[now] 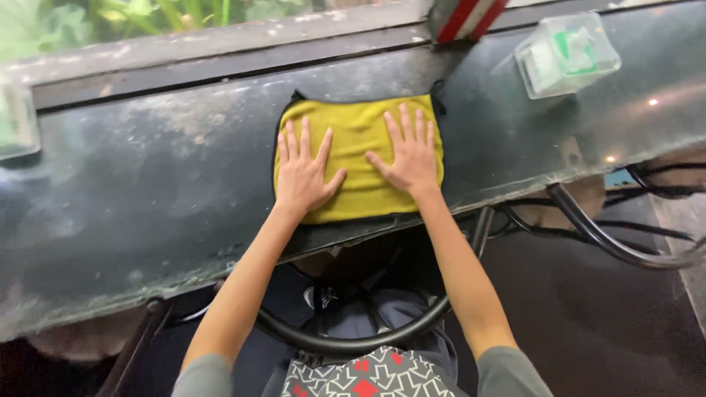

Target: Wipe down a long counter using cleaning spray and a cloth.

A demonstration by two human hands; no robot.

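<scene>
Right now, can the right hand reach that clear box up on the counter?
Probably yes: the right hand lies flat on the yellow cloth, and only bare counter separates it from the clear box.

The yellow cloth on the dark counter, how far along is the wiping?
In hand: the left hand and right hand both press flat, fingers spread, on the square yellow microfibre cloth on the long dark counter. Done: the stretch right of the cloth looks shinier. Left: grey smears and dusty patches show to the left and along the front edge. The clear plastic tissue box stands at the far right.
</scene>
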